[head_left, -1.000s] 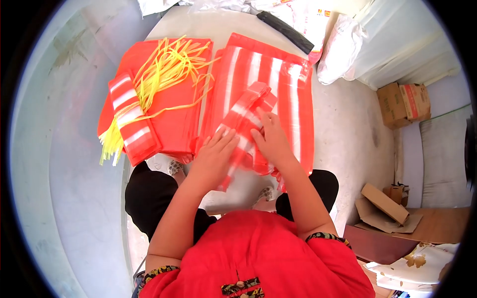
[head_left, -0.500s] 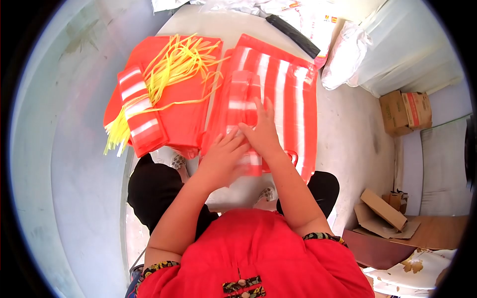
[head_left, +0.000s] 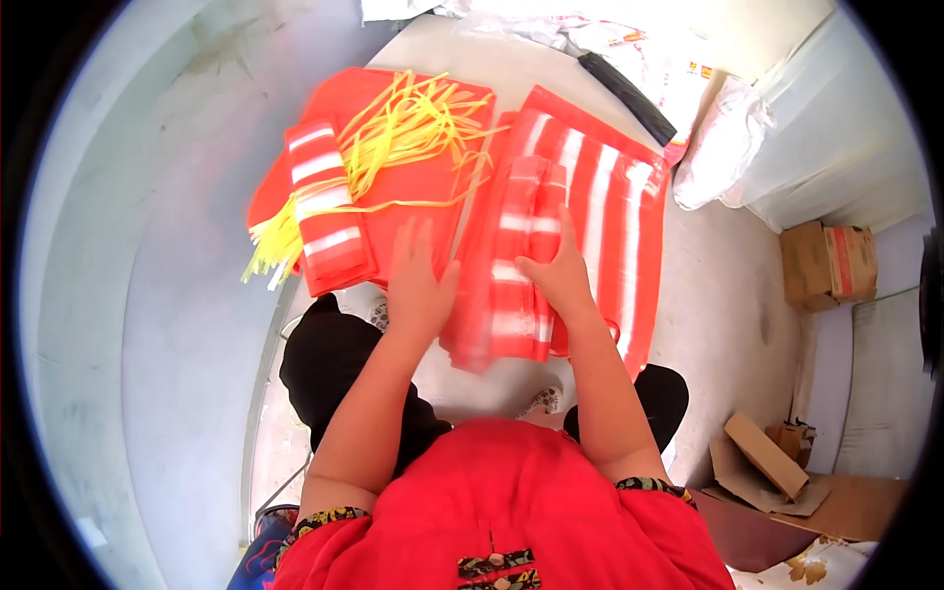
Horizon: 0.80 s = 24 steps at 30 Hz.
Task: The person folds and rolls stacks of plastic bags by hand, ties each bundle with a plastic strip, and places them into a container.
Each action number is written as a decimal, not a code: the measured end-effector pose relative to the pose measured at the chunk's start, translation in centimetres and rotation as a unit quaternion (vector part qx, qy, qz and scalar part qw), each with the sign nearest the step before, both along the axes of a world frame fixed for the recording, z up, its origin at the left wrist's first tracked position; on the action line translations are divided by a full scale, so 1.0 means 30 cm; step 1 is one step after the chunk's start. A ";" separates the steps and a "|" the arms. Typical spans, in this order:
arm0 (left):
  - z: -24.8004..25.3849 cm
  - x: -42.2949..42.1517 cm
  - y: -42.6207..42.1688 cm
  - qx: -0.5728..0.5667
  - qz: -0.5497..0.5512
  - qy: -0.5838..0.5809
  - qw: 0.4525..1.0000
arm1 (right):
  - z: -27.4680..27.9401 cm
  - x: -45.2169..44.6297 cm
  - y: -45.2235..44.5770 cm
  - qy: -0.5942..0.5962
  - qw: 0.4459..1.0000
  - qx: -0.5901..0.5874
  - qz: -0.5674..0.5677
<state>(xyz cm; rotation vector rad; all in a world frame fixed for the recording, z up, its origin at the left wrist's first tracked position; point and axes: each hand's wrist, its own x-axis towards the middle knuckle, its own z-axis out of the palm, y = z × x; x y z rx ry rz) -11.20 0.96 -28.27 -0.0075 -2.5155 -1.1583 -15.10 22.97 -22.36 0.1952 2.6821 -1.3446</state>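
My left hand (head_left: 423, 280), a little blurred, is stretched out with fingers apart, between the red stack and the folded striped piece. My right hand (head_left: 560, 277) lies on the right side of a folded red-and-white striped plastic sheet (head_left: 516, 246), thumb and fingers spread. Under and right of it a wider striped plastic sheet (head_left: 629, 216) lies flat. To the left, a stack of red plastic sheets (head_left: 413, 197) bears a tangle of yellow strips (head_left: 413, 118) and another folded striped bundle (head_left: 329, 236), crossed by a yellow strip.
A black roll (head_left: 627, 98) and white plastic packages (head_left: 723, 143) lie at the table's far right. Cardboard boxes (head_left: 828, 264) stand by the right wall, with opened cardboard (head_left: 767, 462) nearer. The person's knees (head_left: 339, 354) are below the table edge.
My left hand has moved left off the folded striped sheet, whose left layer now spreads out, blurred. My right hand stays on its right side. The whole view has shifted slightly.
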 end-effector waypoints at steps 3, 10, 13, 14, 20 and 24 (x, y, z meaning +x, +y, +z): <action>-0.036 -0.038 -0.059 0.240 0.059 -0.094 0.964 | 0.007 0.016 -0.017 0.033 0.999 -0.038 -0.008; 0.002 -0.177 -0.138 0.765 0.139 -0.116 0.618 | -0.031 0.005 -0.008 0.045 0.988 -0.147 -0.016; -0.022 -0.267 -0.179 0.783 0.161 -0.088 0.595 | -0.082 0.000 0.023 0.079 0.981 -0.179 -0.012; -0.025 -0.283 -0.186 0.786 0.170 -0.085 0.589 | -0.097 -0.001 0.037 0.069 0.977 -0.198 -0.026; 0.031 -0.206 -0.109 0.717 0.079 -0.039 0.691 | -0.063 0.025 0.055 -0.009 0.870 -0.476 -0.127; 0.132 -0.051 0.066 0.669 -0.064 -0.050 0.739 | 0.032 0.083 -0.034 -0.038 0.789 -0.597 -0.139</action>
